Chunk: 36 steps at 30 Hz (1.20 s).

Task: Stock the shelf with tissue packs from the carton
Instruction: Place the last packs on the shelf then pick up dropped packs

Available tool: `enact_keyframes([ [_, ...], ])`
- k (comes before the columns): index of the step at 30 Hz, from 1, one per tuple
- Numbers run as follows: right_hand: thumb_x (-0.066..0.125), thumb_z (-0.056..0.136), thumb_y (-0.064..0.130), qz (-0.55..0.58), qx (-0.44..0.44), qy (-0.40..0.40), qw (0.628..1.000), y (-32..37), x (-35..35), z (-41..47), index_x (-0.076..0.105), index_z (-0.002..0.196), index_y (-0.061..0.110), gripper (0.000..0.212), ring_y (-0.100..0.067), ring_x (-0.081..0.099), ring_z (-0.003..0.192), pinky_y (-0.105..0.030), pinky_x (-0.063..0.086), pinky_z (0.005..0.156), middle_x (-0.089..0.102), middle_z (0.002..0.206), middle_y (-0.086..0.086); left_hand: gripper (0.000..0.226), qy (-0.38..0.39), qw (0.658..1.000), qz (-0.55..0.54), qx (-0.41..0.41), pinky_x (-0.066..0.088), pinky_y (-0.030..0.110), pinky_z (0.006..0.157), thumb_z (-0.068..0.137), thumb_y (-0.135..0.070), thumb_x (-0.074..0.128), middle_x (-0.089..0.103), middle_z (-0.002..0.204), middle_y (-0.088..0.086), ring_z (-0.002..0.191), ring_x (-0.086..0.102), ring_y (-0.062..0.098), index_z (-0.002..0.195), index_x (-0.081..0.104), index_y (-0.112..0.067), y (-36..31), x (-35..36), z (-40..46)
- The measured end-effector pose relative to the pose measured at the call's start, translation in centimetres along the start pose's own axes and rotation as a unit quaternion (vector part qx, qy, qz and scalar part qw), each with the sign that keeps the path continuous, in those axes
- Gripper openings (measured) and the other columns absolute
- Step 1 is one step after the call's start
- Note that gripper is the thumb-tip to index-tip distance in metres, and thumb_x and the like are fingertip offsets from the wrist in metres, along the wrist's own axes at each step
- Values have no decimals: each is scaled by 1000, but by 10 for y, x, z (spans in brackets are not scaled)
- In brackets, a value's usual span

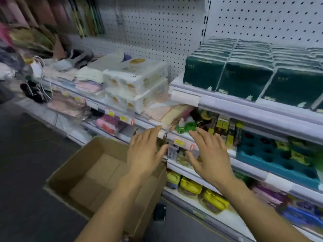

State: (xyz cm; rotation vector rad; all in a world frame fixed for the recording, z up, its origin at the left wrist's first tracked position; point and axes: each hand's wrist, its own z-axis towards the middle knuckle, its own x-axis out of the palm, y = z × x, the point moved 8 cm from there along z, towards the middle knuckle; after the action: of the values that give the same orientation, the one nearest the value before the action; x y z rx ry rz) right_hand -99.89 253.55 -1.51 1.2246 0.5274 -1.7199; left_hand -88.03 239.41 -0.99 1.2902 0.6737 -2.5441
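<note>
Both hands are reaching fwd toward the shelving, palms down, holding nothing. Left hand (146,151) is hovering w/ fingers straight and spread wide, over the far right corner of the carton (97,175). Right hand (208,154) is also spreading wide, fingers straight, in front of the yellow price tag (179,142) on a middle shelf edge. The two hands are sitting near each other, a gap btwn them.

Carton is standing open on the dark floor (26,172), just beside the lower shelves, flaps out; only bare cardboard is showing inside.

Dark green tissue packs (244,81) are sitting in rows on the upper right shelf (227,105), packed side by side, touching, running off the right edge of view. White tissue packs (136,81) are lying stacked two high on the shelf to the left, against the pegboard (157,32). Folded cloths (89,79) are lying just left of the white packs.

Below the green packs, a teal tray (279,163) w/ round holes is sitting on a middle shelf. Yellow packets (190,186) are lining the lower shelf. Pic is blurring at the left edge, items there too smeared to tell.
</note>
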Motion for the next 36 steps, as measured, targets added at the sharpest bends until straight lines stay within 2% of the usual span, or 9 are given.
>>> enact_keyframes([
  [8, 52, 87, 43, 22, -64, 108, 992, 41, 92, -72, 51, 136, 18, 55, -27, 57, 109, -41, 47, 87, 62, 125, -4, 60, 110, 988, 58, -96, 48, 37, 90, 90, -48, 58, 68, 118, 2, 106, 63, 25, 141, 50, -18, 42, 27, -136],
  [11, 44, 89, 45, 44, -90, 162, 982, 56, 122, -106, 48, 138, 20, 55, -25, 56, 115, -41, 43, 91, 59, 130, 0, 59, 88, 988, 92, -87, 47, 37, 88, 85, -46, 48, 70, 107, 3, 95, 66, 25, 131, 58, -12, 38, 26, -189],
  [14, 40, 89, 45, 70, -106, 178, 976, 68, 137, -142, 51, 136, 19, 56, -26, 56, 114, -40, 43, 89, 59, 129, -1, 57, 91, 983, 111, -115, 49, 45, 97, 84, -45, 45, 67, 111, 6, 102, 64, 28, 127, 61, -10, 37, 27, -239],
  [19, 63, 91, 32, 109, -124, 213, 963, 71, 162, -194, 49, 140, 17, 54, -32, 53, 121, -47, 44, 96, 53, 139, -5, 60, 95, 967, 115, -208, 32, 49, 112, 82, -40, 69, 55, 139, 7, 131, 45, 26, 135, 55, -15, 40, 38, -319],
  [24, 65, 89, 29, 109, -118, 266, 950, 48, 224, -237, 48, 139, 14, 55, -35, 54, 119, -47, 48, 93, 53, 135, -9, 49, 39, 955, 85, -282, 40, 45, 105, 91, -41, 51, 52, 138, 3, 122, 52, 24, 133, 55, -18, 40, 67, -389],
  [27, 59, 92, 32, 93, -108, 315, 938, 28, 289, -257, 45, 141, 17, 53, -30, 51, 121, -43, 46, 93, 50, 138, -6, 38, 30, 949, 53, -309, 50, 38, 85, 90, -38, 51, 56, 124, -3, 105, 58, 22, 123, 55, -21, 47, 115, -427],
  [29, 54, 94, 36, 73, -110, 337, 932, 14, 338, -268, 43, 143, 19, 53, -28, 50, 122, -41, 47, 91, 47, 139, -5, 38, 57, 941, 39, -331, 51, 38, 82, 89, -39, 52, 57, 121, -3, 102, 60, 22, 122, 55, -21, 62, 162, -456],
  [32, 50, 95, 38, 41, -117, 377, 918, -9, 417, -285, 38, 146, 20, 55, -29, 49, 121, -41, 48, 89, 44, 140, -6, 47, 122, 922, 23, -367, 50, 39, 92, 92, -40, 59, 56, 131, 0, 113, 58, 24, 133, 52, -20, 94, 246, -499],
  [36, 49, 96, 39, 16, -113, 416, 902, -34, 514, -296, 30, 149, 21, 59, -28, 44, 127, -40, 47, 93, 39, 145, -7, 67, 214, 878, 11, -429, 38, 43, 111, 95, -47, 57, 35, 155, 2, 139, 38, 24, 151, 33, -21, 146, 349, -539],
])
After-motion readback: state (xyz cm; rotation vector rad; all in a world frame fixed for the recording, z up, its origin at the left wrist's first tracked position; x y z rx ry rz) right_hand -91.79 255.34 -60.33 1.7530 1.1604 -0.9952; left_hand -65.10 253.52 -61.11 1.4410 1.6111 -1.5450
